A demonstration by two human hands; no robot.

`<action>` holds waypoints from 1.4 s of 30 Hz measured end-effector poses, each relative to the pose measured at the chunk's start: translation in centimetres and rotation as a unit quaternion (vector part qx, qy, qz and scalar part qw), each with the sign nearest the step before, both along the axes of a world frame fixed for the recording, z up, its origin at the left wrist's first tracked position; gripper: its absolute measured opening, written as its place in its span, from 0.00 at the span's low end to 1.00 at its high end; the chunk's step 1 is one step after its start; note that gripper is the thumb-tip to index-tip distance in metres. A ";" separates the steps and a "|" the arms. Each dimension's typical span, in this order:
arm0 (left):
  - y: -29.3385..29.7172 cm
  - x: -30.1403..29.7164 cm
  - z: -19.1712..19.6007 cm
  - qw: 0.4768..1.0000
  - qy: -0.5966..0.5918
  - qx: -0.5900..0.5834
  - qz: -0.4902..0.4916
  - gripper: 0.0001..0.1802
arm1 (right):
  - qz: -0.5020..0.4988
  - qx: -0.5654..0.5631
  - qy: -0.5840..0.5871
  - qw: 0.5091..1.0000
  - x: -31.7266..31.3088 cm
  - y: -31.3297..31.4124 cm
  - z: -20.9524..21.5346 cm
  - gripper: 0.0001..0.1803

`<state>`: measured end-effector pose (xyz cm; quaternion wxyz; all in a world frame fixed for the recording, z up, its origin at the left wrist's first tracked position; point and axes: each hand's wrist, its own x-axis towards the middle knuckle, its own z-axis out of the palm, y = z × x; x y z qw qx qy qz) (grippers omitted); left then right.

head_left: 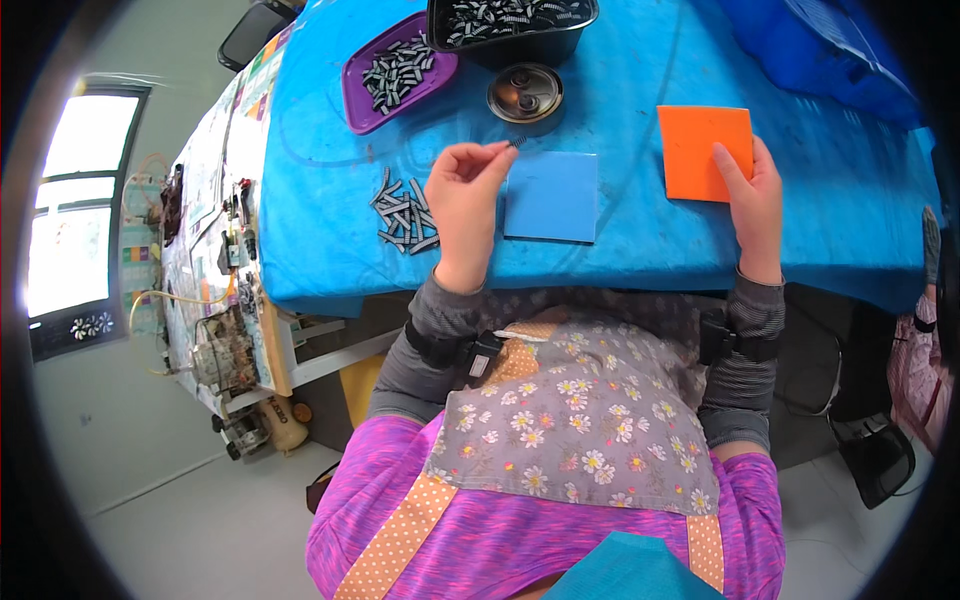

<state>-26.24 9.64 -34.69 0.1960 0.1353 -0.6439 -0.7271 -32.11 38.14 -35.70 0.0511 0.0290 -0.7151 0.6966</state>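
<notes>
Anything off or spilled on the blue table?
Nothing spilled. A loose pile of small grey parts lies on the cloth beside the left hand, outside the purple tray and black bin. Right hand rests on the orange square.

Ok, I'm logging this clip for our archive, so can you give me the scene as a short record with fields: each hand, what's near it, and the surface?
left hand: left hand raised, pinching a small dark ribbed piece at its fingertips
right hand: right hand resting flat on the orange square pad
between hands: blue square pad
loose parts: pile of dark ribbed pieces beside the left hand
containers: purple tray, black tub, both holding similar pieces; round metal tin
surface: blue table cover
</notes>
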 end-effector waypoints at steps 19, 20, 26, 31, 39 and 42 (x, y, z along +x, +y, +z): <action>-2.5 4.8 -1.1 0.769 0.249 -0.568 -0.155 0.09 | 0.167 0.297 0.091 0.936 4.1 -9.9 5.1 0.18; -2.5 4.8 -1.0 0.768 0.245 -0.569 -0.161 0.08 | 0.168 0.321 0.103 0.926 4.1 -10.1 5.2 0.18; -2.5 4.6 -1.1 0.770 0.242 -0.563 -0.177 0.08 | 0.165 0.453 0.155 0.862 4.9 -11.7 6.7 0.15; -2.8 4.7 -1.2 0.761 0.243 -0.577 -0.171 0.07 | 0.165 0.527 0.172 0.816 6.7 -13.8 8.1 0.16; -2.7 4.7 -1.0 0.822 0.239 -0.506 -0.104 0.09 | 0.154 0.294 0.050 0.942 1.9 -7.2 4.6 0.20; -3.0 4.8 -0.8 0.874 0.229 -0.426 -0.049 0.10 | 0.080 0.137 -0.047 0.986 0.9 -3.3 4.0 0.19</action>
